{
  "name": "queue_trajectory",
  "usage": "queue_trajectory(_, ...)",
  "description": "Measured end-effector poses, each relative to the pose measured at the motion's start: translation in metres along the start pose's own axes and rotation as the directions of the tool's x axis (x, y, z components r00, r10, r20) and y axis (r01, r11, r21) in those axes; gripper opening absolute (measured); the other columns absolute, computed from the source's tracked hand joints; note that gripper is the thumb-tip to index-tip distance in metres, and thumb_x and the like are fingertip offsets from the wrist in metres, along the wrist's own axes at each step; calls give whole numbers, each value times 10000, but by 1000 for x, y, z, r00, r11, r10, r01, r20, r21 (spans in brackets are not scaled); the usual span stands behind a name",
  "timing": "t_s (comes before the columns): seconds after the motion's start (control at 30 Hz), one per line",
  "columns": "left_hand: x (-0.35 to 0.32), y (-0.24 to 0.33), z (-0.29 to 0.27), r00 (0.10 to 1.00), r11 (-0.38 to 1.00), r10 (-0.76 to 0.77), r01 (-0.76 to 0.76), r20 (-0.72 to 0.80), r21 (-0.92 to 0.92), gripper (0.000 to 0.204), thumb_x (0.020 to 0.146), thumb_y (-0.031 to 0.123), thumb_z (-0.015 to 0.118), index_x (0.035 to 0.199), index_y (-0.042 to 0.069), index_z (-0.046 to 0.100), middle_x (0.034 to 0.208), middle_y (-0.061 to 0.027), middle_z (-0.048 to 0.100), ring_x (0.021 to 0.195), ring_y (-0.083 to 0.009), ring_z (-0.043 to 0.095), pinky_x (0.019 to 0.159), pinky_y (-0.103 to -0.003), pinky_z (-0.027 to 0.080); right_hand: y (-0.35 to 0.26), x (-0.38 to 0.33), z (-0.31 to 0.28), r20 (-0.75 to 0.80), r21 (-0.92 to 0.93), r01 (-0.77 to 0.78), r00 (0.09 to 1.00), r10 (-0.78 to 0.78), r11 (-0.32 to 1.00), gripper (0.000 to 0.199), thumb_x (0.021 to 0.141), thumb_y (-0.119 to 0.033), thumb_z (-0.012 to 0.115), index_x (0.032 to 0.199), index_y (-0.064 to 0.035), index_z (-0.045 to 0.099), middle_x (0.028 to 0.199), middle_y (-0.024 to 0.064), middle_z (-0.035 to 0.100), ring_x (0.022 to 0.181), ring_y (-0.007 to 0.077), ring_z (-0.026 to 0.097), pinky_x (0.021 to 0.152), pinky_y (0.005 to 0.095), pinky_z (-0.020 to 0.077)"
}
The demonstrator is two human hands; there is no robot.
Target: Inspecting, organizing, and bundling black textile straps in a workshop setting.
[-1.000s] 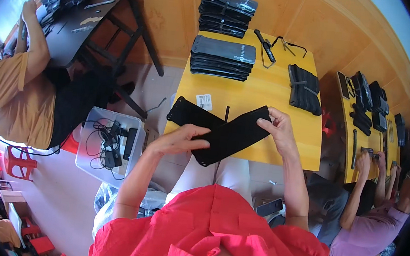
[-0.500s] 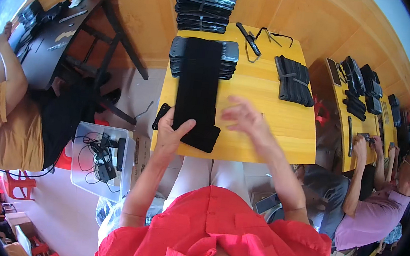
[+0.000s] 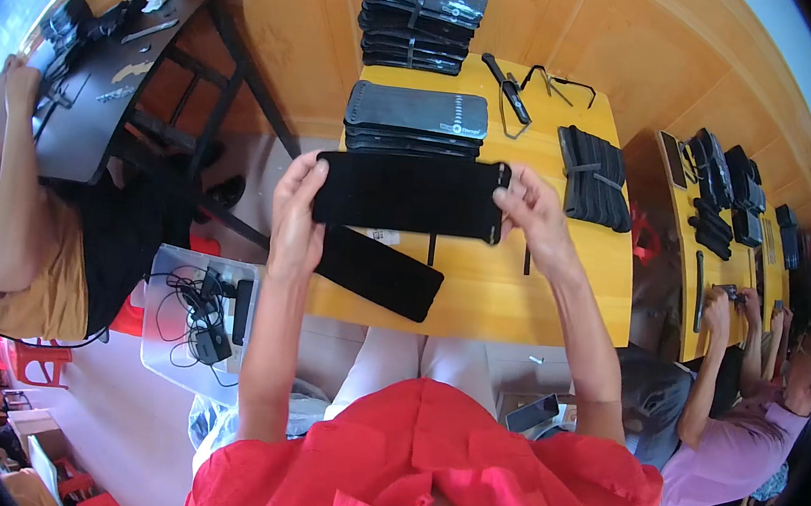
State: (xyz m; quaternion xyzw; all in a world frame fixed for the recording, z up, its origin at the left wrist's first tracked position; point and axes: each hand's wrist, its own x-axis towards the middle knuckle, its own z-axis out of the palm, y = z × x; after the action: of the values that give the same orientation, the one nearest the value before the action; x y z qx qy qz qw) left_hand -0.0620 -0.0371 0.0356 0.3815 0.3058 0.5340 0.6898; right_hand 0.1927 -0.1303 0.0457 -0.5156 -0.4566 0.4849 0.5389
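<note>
Right hand (image 3: 531, 217) on black panel (image 3: 407, 194) — label (image 3: 384, 236) nearby

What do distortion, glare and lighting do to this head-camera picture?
Head view: the upper edge of the wooden wall curves near the rim, corners fall to black; head view: glare whitens spots on the rear dark stack; head view: the held black panel is so dark that little surface detail shows.

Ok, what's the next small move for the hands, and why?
I'd probably lower the held black strip onto the loose strip on the yellow table: the left hand and right hand grip its opposite ends, it looks flat, and the loose one shows a similar plain black face.
</note>
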Motion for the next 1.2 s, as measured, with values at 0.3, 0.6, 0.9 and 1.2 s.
queue_trajectory(0.3, 145, -5, 9, 994, 869, 81, -109, 79, 482, 186, 812, 21, 557, 984, -18, 617, 795, -14, 617, 713, -96, 567, 651, -215, 438, 12, 135, -25, -296, -235, 6, 952, -78, 972, 256, 814, -141, 610, 1044, -42, 557, 598, -54, 426, 505, 37, 433, 405, 217, 385)
queue_trajectory(0.6, 186, -47, 4, 918, 323, 396, -152, 12, 934, 297, 699, 113, 678, 978, 22, 640, 786, -134, 619, 773, -267, 602, 735, -345, 464, 49, 164, -21, -469, -614, -117, 850, -241, 781, 323, 774, -177, 604, 1053, -15, 590, 765, 170, 626, 796, 334, 604, 760, 406, 448)
queue_trajectory(0.9, 160, -57, 18, 901, -14, 428, -67, 66, 998, 327, 739, 137, 645, 1058, 76, 612, 1017, -162, 532, 998, -323, 481, 832, -420, 408, 54, 157, -7, -387, -857, -198, 857, -340, 477, 189, 819, -116, 520, 941, 12, 589, 950, 203, 509, 920, 385, 513, 772, 448, 431)
queue_trajectory(1.2, 173, -48, 32, 801, -124, 336, -485, 496, 866, 375, 856, 337, 507, 1147, 110, 576, 1206, -123, 511, 1139, -282, 448, 966, -486, 296, 46, 172, -15, -117, -906, 159, 797, -593, 392, 280, 842, -181, 499, 1071, -43, 584, 1077, 181, 512, 984, 353, 494, 817, 410, 423)
